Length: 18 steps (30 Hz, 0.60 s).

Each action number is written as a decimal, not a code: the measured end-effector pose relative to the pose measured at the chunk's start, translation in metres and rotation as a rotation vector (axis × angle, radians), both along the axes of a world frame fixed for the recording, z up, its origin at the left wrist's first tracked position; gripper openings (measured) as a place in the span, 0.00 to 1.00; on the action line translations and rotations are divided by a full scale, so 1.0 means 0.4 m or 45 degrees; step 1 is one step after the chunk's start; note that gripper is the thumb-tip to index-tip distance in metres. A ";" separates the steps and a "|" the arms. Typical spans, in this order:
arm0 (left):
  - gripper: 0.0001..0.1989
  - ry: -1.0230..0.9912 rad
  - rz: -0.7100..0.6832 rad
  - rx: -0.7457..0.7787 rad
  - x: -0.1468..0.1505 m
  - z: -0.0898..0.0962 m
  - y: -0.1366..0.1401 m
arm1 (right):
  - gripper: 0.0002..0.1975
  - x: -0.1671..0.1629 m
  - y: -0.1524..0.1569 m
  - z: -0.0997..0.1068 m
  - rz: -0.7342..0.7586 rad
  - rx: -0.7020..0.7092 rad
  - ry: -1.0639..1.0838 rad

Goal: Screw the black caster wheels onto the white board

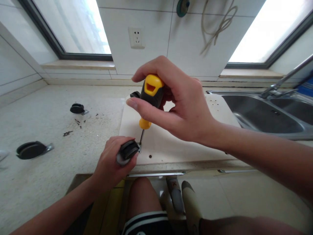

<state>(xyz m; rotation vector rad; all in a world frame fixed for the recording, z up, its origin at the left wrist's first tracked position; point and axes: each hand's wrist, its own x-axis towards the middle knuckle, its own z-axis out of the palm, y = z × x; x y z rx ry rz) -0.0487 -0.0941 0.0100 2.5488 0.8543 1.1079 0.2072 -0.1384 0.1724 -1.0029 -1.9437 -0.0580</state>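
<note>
Fingers [156, 65] of the R hand [188, 104] are curved round the handle of a yellow-and-black screwdriver [152, 93], a loose grip: thumb along the near side, index arched over the far side w/ its tip off the handle, the other fingers partly hidden behind. The handle sits btwn thumb and index; the thin metal shaft runs down below them, its tip at the metal plate of a black caster wheel [128, 149]. Too small to tell if the tip is seated in a screw.

L hand [111, 160] has its fingers closed about that caster, thumb on the near side, index along the far side. The wheel is btwn them; its plate pokes out to the R, at the near L corner of a white board [181, 148]. A dark round hole [150, 156] is just R of the plate.

The board lies on a pale speckled table [56, 94]. At its far L corner, partly behind the screwdriver, is another black caster [135, 94]. Two loose casters, one farther back [77, 108], one nearer [31, 150], lie on the table to the L, w/ small dark screws [67, 133] nearby. Stainless sink [264, 112] at R; wall socket [137, 37] above, at the back.
</note>
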 end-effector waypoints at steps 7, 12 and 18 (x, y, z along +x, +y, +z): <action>0.19 -0.022 0.025 -0.051 -0.001 0.007 -0.004 | 0.09 0.004 0.021 -0.019 0.071 0.053 -0.032; 0.19 -0.033 0.043 -0.049 0.004 0.008 -0.006 | 0.11 -0.011 0.022 -0.033 0.187 0.006 -0.010; 0.18 -0.072 0.080 -0.040 0.009 0.001 -0.007 | 0.12 -0.053 0.018 0.005 0.134 -0.013 -0.162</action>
